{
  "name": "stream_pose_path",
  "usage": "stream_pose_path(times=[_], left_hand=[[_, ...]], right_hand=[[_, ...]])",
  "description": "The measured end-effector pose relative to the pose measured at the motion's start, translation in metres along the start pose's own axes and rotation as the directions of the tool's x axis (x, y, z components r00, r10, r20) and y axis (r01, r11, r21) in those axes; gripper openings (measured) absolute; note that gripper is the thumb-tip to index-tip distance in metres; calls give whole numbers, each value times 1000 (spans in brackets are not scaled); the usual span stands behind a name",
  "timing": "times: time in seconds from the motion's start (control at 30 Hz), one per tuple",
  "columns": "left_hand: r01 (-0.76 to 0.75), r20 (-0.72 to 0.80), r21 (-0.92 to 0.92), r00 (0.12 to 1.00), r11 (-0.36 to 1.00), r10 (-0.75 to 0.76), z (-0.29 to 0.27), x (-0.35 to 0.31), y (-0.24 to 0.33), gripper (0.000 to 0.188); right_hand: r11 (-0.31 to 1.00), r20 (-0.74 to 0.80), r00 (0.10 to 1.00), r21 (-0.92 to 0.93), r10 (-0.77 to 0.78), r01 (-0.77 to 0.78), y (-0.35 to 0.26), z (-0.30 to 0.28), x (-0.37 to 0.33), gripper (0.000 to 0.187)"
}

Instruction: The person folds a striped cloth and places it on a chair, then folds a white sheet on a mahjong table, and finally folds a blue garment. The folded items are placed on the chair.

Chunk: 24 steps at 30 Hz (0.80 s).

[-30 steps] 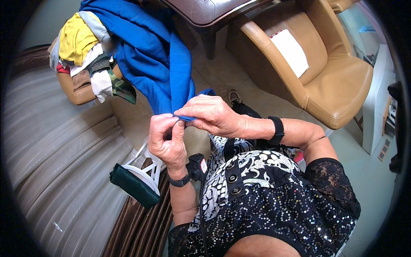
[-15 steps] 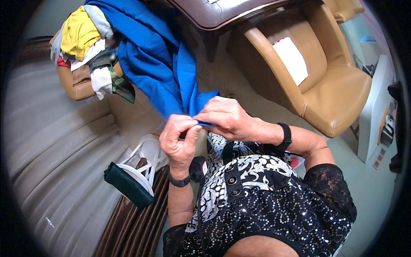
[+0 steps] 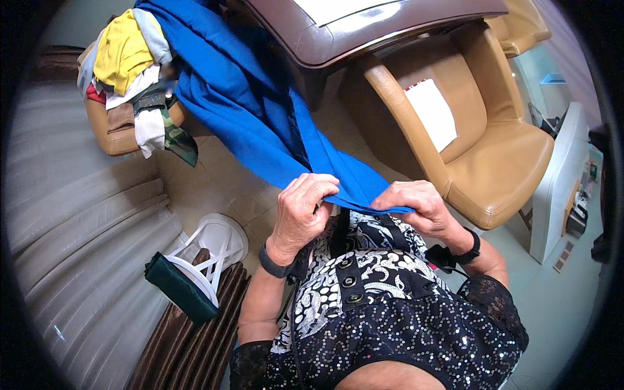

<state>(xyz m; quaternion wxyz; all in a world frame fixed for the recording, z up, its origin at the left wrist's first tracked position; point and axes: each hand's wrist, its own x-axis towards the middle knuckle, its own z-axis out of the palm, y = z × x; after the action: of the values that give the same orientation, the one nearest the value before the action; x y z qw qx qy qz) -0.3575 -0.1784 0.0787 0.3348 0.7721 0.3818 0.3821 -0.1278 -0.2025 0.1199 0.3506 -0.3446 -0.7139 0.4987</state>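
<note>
A long blue cloth [image 3: 260, 127] runs from the far left, beside a heap of clothes, down to my lap. Its near edge is stretched between my two hands. My left hand [image 3: 302, 208] pinches that edge between thumb and fingers. A short span to the right, my right hand [image 3: 416, 205] is closed on the same edge, with a narrow strip showing past its fingers. The cloth hangs in lengthwise folds beyond my hands, and its far end is cut off at the top of the view.
Yellow, white and camouflage clothes [image 3: 123, 58] lie heaped on a tan seat [image 3: 117, 138]. A dark glossy table [image 3: 312, 42] and a tan armchair [image 3: 500, 175] holding white paper [image 3: 431, 117] stand ahead and right. At left, a white stool [image 3: 224, 237] carries folded dark green cloth [image 3: 182, 289] near curtains [image 3: 84, 227].
My hands have moved apart, the right one going further right. The blue cloth's edge, bunched between them before, is now spread out and pulled straighter.
</note>
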Motion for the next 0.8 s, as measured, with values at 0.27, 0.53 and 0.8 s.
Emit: stream_pose_path(times=[0.27, 0.53, 0.8], left_hand=[[52, -35, 257, 998, 965, -45, -15, 2, -40, 23], [31, 0, 412, 999, 911, -34, -47, 14, -95, 23], [-132, 169, 472, 984, 872, 58, -53, 82, -128, 29]], right_hand=[[964, 43, 994, 242, 102, -109, -30, -25, -21, 16], [947, 28, 990, 288, 138, -140, -28, -18, -31, 14], [924, -176, 953, 339, 246, -176, -33, -14, -54, 11]])
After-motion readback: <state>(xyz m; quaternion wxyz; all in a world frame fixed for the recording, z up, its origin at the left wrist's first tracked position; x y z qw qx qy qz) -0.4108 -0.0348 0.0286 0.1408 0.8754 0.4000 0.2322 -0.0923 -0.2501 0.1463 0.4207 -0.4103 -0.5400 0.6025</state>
